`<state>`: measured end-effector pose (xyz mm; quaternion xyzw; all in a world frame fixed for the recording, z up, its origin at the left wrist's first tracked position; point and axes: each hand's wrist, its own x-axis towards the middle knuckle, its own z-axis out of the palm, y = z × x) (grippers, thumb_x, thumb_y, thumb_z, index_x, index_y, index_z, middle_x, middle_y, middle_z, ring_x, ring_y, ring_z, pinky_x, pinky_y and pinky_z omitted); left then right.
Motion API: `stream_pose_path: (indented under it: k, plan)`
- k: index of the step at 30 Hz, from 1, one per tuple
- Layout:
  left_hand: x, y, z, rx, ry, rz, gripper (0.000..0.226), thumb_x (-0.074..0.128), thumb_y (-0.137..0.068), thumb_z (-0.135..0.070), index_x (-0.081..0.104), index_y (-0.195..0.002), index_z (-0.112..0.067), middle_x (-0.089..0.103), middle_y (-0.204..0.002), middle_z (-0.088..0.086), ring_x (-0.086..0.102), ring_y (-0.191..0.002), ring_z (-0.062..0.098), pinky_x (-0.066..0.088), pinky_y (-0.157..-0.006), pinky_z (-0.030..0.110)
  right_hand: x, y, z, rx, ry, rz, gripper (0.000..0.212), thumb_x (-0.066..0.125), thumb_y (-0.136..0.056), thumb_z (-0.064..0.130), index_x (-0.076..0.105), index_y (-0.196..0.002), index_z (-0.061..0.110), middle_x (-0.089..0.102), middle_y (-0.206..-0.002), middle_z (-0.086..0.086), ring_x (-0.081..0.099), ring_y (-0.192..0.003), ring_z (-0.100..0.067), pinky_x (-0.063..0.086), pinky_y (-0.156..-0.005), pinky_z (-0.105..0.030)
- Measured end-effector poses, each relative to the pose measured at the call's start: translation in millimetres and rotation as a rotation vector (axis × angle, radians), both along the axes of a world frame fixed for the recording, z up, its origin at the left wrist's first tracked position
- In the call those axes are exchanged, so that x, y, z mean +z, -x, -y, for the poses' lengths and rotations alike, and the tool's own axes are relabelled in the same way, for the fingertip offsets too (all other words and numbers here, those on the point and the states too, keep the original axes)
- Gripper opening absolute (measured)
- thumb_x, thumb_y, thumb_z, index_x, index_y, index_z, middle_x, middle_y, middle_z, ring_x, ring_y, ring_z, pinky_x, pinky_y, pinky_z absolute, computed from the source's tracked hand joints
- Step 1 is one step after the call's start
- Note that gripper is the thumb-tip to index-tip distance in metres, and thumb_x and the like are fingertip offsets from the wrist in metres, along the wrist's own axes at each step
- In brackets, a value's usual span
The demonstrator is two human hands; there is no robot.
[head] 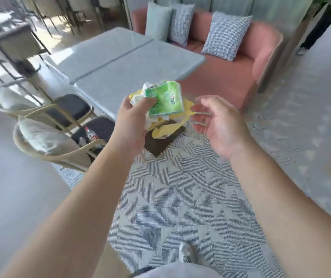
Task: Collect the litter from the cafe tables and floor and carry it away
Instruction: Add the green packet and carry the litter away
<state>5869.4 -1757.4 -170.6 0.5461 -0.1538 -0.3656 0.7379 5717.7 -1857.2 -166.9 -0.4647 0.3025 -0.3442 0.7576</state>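
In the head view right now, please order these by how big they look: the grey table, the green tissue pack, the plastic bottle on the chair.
1. Grey table, the largest.
2. Green tissue pack, gripped by the left hand; it is nearer the camera, which flatters it.
3. Plastic bottle, the smallest.

The green packet [163, 100] looks like glossy plastic film, bunched with crumpled white paper [135, 100]. The tabletop [120, 63] is smooth and pale grey, perhaps stone. The sofa [220, 77] is matt pink cloth; the rug [180, 187] is woven and ribbed.
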Motion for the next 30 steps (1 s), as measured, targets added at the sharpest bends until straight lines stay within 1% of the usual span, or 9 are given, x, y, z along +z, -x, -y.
stream_pose_path:
  k: [2, 4, 6, 8, 11, 15, 19, 25, 30]
  plan:
    - [-2, -13, -7, 0.065, -0.017, 0.007, 0.024, 0.071, -0.079, -0.013, 0.060, -0.101, -0.016, 0.075, -0.095, 0.011, 0.075, -0.091, 0.037, 0.058, -0.084, 0.065, -3, -21, 3, 0.053, -0.022, 0.002, 0.012, 0.050, -0.095, 0.014, 0.062, -0.092, 0.015, 0.066, -0.081, -0.002, 0.061, -0.065, -0.016, 0.048, -0.052, -0.023]
    - [-2, -31, -20, 0.135, -0.027, 0.020, 0.027, 0.070, -0.076, -0.015, 0.060, -0.101, -0.017, 0.077, -0.084, 0.004, 0.077, -0.078, 0.026, 0.063, -0.069, 0.048, -7, -44, 0, 0.133, -0.047, 0.010, 0.012, 0.051, -0.095, 0.015, 0.063, -0.091, 0.016, 0.068, -0.080, -0.002, 0.063, -0.066, -0.016, 0.049, -0.054, -0.024]
    - [-2, -51, -39, 0.197, 0.007, 0.001, 0.026, 0.068, -0.081, -0.012, 0.056, -0.104, -0.016, 0.076, -0.079, 0.002, 0.075, -0.069, 0.021, 0.059, -0.054, 0.034, -10, -69, -7, 0.222, -0.052, 0.013, 0.012, 0.052, -0.095, 0.015, 0.063, -0.093, 0.015, 0.068, -0.079, -0.001, 0.064, -0.067, -0.015, 0.050, -0.055, -0.025]
    - [-2, -71, -62, 0.268, 0.020, -0.025, 0.024, 0.066, -0.086, -0.010, 0.054, -0.106, -0.016, 0.075, -0.079, 0.003, 0.075, -0.068, 0.022, 0.059, -0.053, 0.035, -11, -96, -17, 0.295, -0.053, 0.018, 0.011, 0.052, -0.095, 0.015, 0.063, -0.095, 0.013, 0.068, -0.079, -0.002, 0.065, -0.067, -0.014, 0.050, -0.056, -0.026]
    - [-3, -98, -100, 0.382, 0.029, -0.009, 0.033, 0.066, -0.084, -0.010, 0.055, -0.114, -0.014, 0.074, -0.093, 0.007, 0.075, -0.082, 0.027, 0.063, -0.069, 0.048, -11, -137, -40, 0.414, -0.050, 0.028, 0.011, 0.051, -0.095, 0.014, 0.062, -0.096, 0.012, 0.068, -0.081, -0.003, 0.065, -0.068, -0.015, 0.050, -0.057, -0.027]
    - [-6, -133, -154, 0.517, 0.031, 0.028, 0.028, 0.061, -0.086, -0.008, 0.059, -0.113, -0.016, 0.076, -0.090, 0.003, 0.076, -0.079, 0.021, 0.060, -0.061, 0.035, -12, -192, -81, 0.555, -0.059, 0.026, 0.010, 0.051, -0.096, 0.013, 0.061, -0.096, 0.012, 0.066, -0.082, -0.004, 0.064, -0.068, -0.016, 0.051, -0.057, -0.026]
    - [-12, -174, -204, 0.599, 0.035, 0.034, 0.020, 0.056, -0.094, -0.005, 0.058, -0.113, -0.013, 0.072, -0.085, 0.002, 0.073, -0.072, 0.018, 0.058, -0.056, 0.030, -17, -247, -125, 0.627, -0.050, -0.006, 0.010, 0.053, -0.095, 0.013, 0.062, -0.097, 0.011, 0.066, -0.080, -0.004, 0.062, -0.068, -0.016, 0.050, -0.057, -0.026]
    - [-19, -256, -272, 0.665, 0.043, -0.035, 0.038, 0.059, -0.095, -0.008, 0.049, -0.132, -0.009, 0.063, -0.106, 0.011, 0.069, -0.078, 0.022, 0.057, -0.058, 0.031, -17, -338, -191, 0.677, -0.043, -0.027, 0.010, 0.052, -0.095, 0.011, 0.060, -0.099, 0.008, 0.063, -0.079, -0.007, 0.061, -0.065, -0.017, 0.049, -0.057, -0.028]
    - [-15, -334, -333, 0.704, 0.051, -0.050, 0.029, 0.057, -0.097, -0.007, 0.051, -0.125, -0.012, 0.064, -0.100, 0.006, 0.067, -0.077, 0.019, 0.054, -0.064, 0.030, -10, -422, -254, 0.687, 0.009, -0.065, 0.011, 0.052, -0.095, 0.013, 0.062, -0.094, 0.010, 0.064, -0.081, -0.007, 0.061, -0.065, -0.016, 0.049, -0.055, -0.026]
